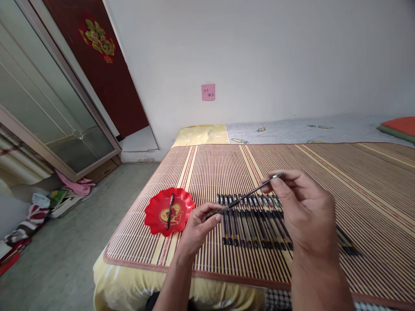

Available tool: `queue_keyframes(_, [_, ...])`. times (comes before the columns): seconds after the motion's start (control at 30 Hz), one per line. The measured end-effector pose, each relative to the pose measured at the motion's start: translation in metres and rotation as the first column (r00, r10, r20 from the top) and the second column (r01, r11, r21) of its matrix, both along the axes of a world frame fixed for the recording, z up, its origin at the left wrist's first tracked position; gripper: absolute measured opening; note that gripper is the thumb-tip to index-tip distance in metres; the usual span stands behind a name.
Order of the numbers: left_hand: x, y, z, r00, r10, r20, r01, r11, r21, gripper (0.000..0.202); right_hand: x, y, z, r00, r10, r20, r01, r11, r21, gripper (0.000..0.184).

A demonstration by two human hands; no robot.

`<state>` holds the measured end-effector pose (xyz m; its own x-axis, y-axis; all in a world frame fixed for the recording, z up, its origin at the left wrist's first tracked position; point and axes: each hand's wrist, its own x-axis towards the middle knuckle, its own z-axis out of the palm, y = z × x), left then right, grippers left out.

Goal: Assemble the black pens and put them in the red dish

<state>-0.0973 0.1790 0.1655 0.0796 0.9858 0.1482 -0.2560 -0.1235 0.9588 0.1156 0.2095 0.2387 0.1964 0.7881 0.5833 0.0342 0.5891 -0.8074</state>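
left hand (204, 220) and right hand (301, 201) pinch a slim dark pen (251, 192); one black pen (170, 211) lies on the scalloped red plate (152, 216); a row of black-ended pens (223, 229) seemingly remains.

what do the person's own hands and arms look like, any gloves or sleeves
The left hand and right hand are bare, without gloves. The left forearm and right forearm show no sleeves, watch or bracelet.
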Motion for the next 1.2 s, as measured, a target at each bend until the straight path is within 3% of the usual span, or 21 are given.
queue_keyframes(0.2, [0.006,-0.003,-0.004,0.990,-0.089,0.105,0.093,0.995,-0.036,0.021,-0.007,0.001,-0.001,0.965,0.212,0.152,-0.202,0.976,-0.078,0.011])
queue_keyframes(0.47, [0.018,-0.005,-0.001,0.945,-0.168,0.279,0.185,0.982,-0.035,0.021,-0.012,0.009,-0.007,0.864,0.424,0.271,-0.381,0.903,-0.196,0.019])
queue_keyframes(0.77, [0.023,-0.005,0.000,0.941,-0.162,0.296,0.191,0.979,-0.070,0.027,-0.009,0.013,-0.010,0.904,0.390,0.177,-0.348,0.910,-0.224,0.025])
queue_keyframes(1.2, [0.027,-0.007,0.001,0.931,-0.223,0.288,0.256,0.963,-0.080,0.027,-0.006,0.021,-0.018,0.901,0.421,0.103,-0.386,0.887,-0.253,0.020])
